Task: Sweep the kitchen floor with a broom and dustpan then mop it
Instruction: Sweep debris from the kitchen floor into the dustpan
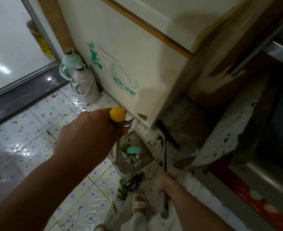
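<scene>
On tiled floor (37,130), left hand (87,130) grips dustpan (134,162), right hand (166,185) broom (165,157).

White freezer (137,55) stands on blue-dotted tile floor (29,130).

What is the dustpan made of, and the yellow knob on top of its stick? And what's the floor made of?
Dustpan: probably dull grey metal, thin flat walls; could be plastic.
Yellow knob: likely smooth plastic, evenly coloured and rounded.
Floor: glazed ceramic tiles, shiny reflections, grout lines, blue dots.
</scene>
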`<state>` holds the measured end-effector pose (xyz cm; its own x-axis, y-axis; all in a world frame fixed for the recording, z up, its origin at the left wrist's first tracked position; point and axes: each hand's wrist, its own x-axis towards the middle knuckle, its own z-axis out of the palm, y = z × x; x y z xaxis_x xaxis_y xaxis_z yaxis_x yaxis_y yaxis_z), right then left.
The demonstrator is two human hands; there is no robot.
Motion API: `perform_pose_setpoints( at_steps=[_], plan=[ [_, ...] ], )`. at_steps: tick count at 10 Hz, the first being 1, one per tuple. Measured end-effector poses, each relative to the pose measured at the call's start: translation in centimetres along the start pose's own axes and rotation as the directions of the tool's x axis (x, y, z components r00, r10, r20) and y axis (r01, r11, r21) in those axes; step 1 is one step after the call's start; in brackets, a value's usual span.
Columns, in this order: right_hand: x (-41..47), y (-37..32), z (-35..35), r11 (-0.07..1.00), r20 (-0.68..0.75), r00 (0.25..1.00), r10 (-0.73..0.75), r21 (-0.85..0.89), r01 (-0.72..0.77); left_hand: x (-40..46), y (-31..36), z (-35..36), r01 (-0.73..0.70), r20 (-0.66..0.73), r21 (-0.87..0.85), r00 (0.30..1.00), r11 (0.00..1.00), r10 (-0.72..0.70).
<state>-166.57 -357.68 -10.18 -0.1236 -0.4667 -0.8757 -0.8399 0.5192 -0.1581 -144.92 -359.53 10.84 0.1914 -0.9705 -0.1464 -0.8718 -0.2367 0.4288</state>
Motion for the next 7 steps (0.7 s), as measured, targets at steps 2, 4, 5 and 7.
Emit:
perform_pose_setpoints(
  at_steps=[2,4,5,7],
  plan=[
    [-6.7,-0.1,7.9,0.966,0.194,0.981,-0.005,-0.252,0.055,-5.1,-3.7,-2.5,-0.045,-0.005,0.050,0.999,0.998,0.046],
    [-12.0,0.3,10.2,0.997,0.154,0.987,0.047,-0.071,-0.037,-9.1,-6.2,-4.0,-0.075,0.030,0.045,0.997,0.996,0.073],
    [-14.2,1.1,8.7,0.930,0.033,0.995,0.091,0.356,-0.097,-10.1,-6.5,-4.2,-0.093,0.033,0.041,0.995,0.995,0.091],
    [-13.4,3.1,6.0,0.936,-0.035,0.995,0.099,0.342,-0.081,-10.5,-5.6,-3.4,-0.064,0.027,0.033,0.998,0.997,0.063]
  ],
)
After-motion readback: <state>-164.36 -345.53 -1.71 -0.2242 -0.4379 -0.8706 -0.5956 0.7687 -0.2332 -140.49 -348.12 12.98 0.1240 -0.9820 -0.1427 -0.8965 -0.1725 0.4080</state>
